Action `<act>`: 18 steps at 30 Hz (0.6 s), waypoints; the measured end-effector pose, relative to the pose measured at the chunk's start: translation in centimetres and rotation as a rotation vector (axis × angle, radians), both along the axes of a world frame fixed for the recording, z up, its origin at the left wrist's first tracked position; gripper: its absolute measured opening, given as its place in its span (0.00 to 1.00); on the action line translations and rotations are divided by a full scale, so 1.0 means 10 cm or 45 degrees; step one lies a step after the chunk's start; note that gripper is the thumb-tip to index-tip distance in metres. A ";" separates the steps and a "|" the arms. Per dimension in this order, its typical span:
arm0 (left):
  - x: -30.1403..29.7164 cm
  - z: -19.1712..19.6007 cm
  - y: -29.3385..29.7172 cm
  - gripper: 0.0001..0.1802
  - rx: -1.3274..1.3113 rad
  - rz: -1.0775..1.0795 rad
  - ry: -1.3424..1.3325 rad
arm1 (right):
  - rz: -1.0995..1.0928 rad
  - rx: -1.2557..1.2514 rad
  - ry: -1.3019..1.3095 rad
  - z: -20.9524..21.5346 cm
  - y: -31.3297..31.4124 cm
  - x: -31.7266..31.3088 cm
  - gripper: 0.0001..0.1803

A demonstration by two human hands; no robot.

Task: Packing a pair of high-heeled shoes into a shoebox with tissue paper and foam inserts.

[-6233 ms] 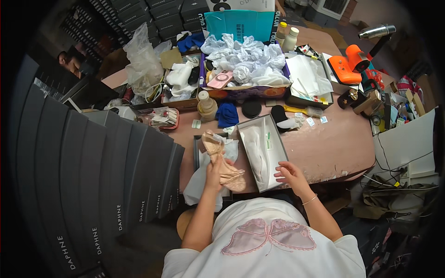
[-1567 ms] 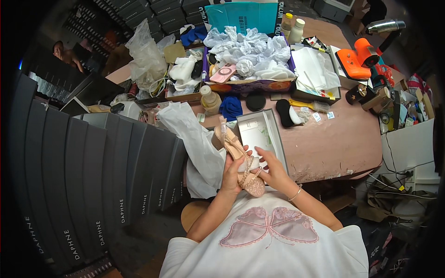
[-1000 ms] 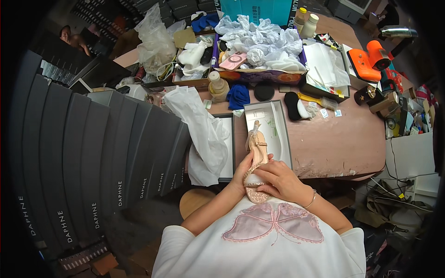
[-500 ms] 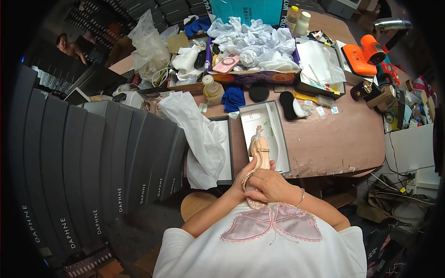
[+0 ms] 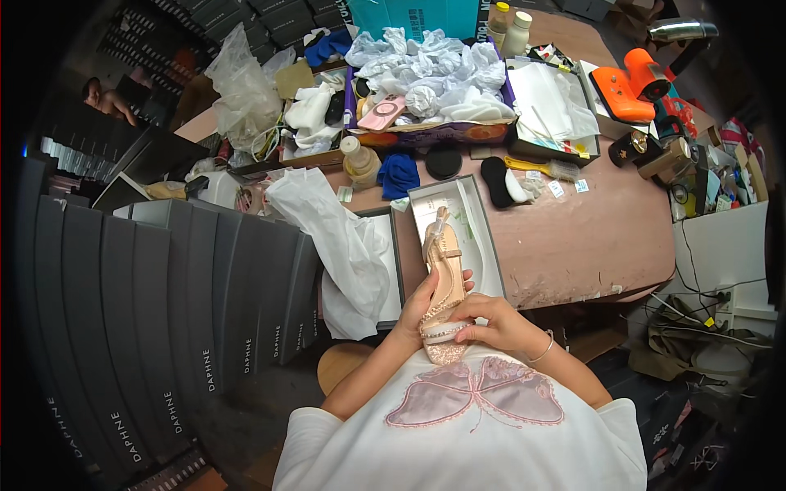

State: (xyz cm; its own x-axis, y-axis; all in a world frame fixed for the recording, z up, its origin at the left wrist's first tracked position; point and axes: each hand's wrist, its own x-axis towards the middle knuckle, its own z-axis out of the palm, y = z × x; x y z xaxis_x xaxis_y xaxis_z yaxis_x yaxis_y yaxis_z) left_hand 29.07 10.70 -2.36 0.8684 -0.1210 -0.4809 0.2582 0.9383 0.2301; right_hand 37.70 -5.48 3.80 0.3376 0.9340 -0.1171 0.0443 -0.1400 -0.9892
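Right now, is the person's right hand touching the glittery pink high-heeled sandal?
Touching. The head view shows the right hand with fingers on the sandal strap; the left hand grips it.

Counts at the work table

One pink sandal [image 5: 442, 282], held by two hands, left hand [image 5: 419, 304] and right hand [image 5: 495, 321]. One open grey shoe box [image 5: 483, 237] with one lid [image 5: 393, 262] beside it, one sheet of white wrapping paper [image 5: 327, 237], two plastic bottles [image 5: 508, 20], one orange tool [image 5: 626, 82], one blue cloth [image 5: 399, 173].

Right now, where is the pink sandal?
In the head view, the pink sandal sits low centre, held by the left hand and right hand over the open grey shoebox.
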 end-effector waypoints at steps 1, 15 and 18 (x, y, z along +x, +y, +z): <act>0.01 -0.06 -0.02 0.32 -0.017 0.001 0.025 | -0.024 -0.020 0.093 -0.01 -0.01 0.00 0.18; 0.11 -0.06 0.02 0.35 -0.282 -0.104 -0.127 | -0.061 0.016 -0.135 0.02 -0.11 0.14 0.17; 0.28 -0.04 0.02 0.32 0.169 0.050 -0.070 | -0.271 -0.018 -0.195 -0.02 -0.09 0.13 0.35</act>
